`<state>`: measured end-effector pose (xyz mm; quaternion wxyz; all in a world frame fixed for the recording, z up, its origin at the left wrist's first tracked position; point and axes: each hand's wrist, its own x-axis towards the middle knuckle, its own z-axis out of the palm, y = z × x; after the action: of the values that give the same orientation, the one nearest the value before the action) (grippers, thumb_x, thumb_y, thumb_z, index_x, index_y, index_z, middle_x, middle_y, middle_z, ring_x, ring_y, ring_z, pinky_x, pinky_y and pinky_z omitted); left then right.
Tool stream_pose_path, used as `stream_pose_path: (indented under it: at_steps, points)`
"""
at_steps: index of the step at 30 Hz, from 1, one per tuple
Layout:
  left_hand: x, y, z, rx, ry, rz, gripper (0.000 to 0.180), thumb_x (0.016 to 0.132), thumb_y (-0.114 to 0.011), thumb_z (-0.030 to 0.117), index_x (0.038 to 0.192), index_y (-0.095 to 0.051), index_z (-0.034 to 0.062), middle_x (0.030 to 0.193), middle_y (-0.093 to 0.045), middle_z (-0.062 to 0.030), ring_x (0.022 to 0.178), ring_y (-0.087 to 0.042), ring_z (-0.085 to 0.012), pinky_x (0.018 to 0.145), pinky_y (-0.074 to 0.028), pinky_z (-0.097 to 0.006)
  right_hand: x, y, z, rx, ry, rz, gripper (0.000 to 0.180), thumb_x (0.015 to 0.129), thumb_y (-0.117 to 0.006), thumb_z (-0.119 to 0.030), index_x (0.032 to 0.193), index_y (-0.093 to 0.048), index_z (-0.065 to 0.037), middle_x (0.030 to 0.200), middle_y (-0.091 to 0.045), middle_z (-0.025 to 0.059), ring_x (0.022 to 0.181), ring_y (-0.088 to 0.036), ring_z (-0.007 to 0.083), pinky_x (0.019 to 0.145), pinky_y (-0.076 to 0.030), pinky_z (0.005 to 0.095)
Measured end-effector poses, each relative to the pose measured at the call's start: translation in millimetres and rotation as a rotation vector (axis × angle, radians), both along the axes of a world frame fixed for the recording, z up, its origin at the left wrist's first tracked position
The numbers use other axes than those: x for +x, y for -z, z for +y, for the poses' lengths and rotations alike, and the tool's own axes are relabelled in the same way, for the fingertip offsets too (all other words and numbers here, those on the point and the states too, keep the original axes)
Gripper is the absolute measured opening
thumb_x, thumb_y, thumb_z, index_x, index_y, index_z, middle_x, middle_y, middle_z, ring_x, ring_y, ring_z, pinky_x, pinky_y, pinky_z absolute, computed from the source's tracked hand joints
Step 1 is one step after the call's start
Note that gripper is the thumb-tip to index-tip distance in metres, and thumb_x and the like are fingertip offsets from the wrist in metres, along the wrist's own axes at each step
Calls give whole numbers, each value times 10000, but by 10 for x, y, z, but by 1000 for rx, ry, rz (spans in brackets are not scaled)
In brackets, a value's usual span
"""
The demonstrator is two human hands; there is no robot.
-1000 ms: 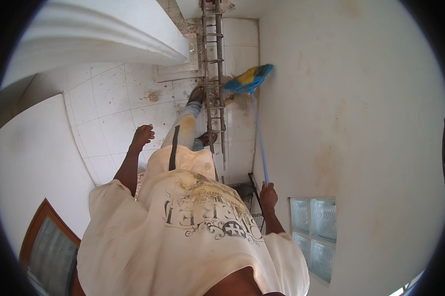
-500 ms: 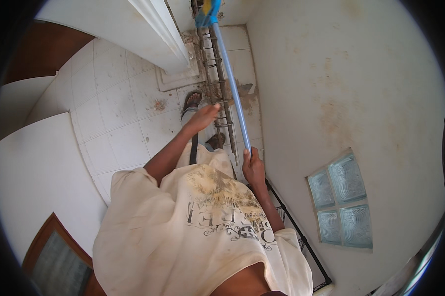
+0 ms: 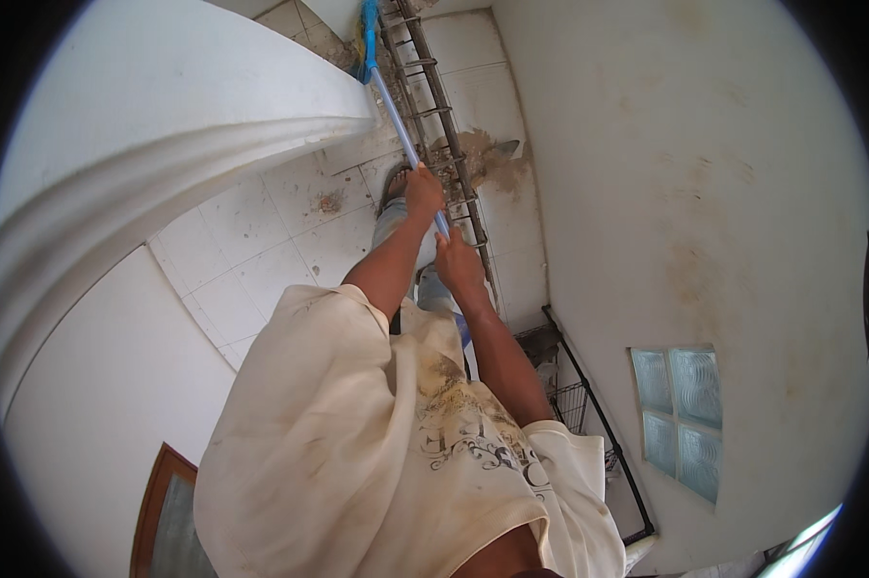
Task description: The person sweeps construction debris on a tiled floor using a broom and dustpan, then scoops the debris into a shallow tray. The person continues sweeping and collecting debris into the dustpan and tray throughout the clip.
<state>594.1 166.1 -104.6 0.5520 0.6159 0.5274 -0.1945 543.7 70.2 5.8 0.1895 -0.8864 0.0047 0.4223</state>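
Both my hands are wrapped round the pale blue handle (image 3: 397,116) of a long broom. My left hand (image 3: 424,193) is the farther one up the handle, closed on it. Closer to my body, my right hand (image 3: 460,262) grips the same handle lower down. The broom's blue head (image 3: 370,39) is at the top of the view, close by the corner of a white pillar; its bristles are only partly seen. Alongside the handle on the right runs a rusty, ladder-like rebar cage (image 3: 435,82).
White floor tiles (image 3: 261,236) carry dirt spots and a brown patch (image 3: 487,159). A stained white wall (image 3: 646,144) with a glass-block window (image 3: 680,414) bounds the right. Below it stands a black wire rack (image 3: 603,424). The white pillar (image 3: 194,87) fills the upper left.
My left hand, off the handle before, has closed round it. The broom head has swung left toward the pillar. My right hand has moved up and slightly left, and the view has shifted.
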Motion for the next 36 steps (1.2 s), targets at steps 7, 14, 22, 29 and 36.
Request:
stream_pose_path:
  at_steps: [7,14,22,29,36]
  points:
    - [-655,-580,-642,-384,-51,135,498,925,-271,435,962,-386,-48,625,-528,-155,437,-555,-279,383,-476,-376,-490,-842,-536,-230,-22,135,309,915,-379,-337,992,-445,-46,700,-601,222,700,-615,387,609,-473,490]
    - [-351,-1155,-494,-451,-182,-6,468,917,-286,460,918,-379,2,618,-500,-121,466,-559,-241,409,-477,-368,-282,-1252,-627,-85,-58,-107,288,905,-415,-335,986,-439,-59,598,-583,184,573,-599,371,503,-469,462]
    - [-287,-284,77,-399,29,166,533,919,-239,449,860,-440,-41,609,-532,-152,531,-589,-296,444,-493,-434,-144,-436,-14,-163,-93,37,283,908,-402,-330,995,-433,-63,691,-610,192,660,-613,389,576,-481,480]
    - [-936,-896,-544,-365,81,69,534,920,-262,458,903,-456,-39,605,-551,-168,463,-571,-264,408,-477,-371,-621,-1220,-529,-227,-59,112,278,903,-415,-319,1021,-430,-67,687,-609,191,664,-617,376,597,-476,491]
    - [78,-581,146,-7,-49,-90,527,929,-232,462,876,-437,-21,619,-517,-146,419,-526,-267,436,-467,-371,-314,-954,-360,42,38,-64,282,896,-427,-311,1020,-446,-59,655,-591,204,668,-600,390,625,-470,492]
